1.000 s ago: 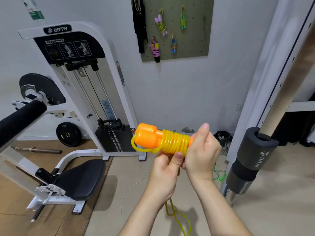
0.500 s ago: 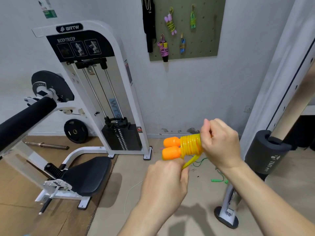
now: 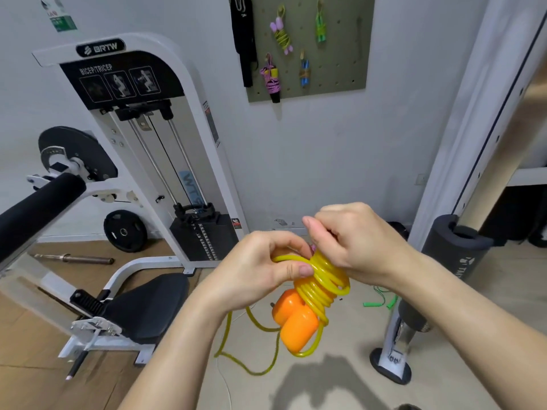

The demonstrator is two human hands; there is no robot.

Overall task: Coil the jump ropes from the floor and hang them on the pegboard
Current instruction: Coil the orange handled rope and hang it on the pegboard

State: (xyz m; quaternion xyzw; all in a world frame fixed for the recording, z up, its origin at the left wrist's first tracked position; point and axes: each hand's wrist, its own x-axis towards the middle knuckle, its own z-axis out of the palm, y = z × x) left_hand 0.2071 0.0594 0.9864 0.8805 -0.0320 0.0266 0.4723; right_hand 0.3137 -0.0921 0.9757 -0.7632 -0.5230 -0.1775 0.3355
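Fingers (image 3: 299, 270) of left hand (image 3: 254, 272) pinch jump rope (image 3: 324, 281), right hand (image 3: 356, 241) grips it.

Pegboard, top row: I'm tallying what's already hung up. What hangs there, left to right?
Black strap → yellow rope with lilac handles → green rope.

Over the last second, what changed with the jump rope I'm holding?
The orange handles swung from pointing left to hanging down. The left hand left them and now pinches a yellow cord loop. The right hand kept gripping the coil; the green rope stayed on the floor.
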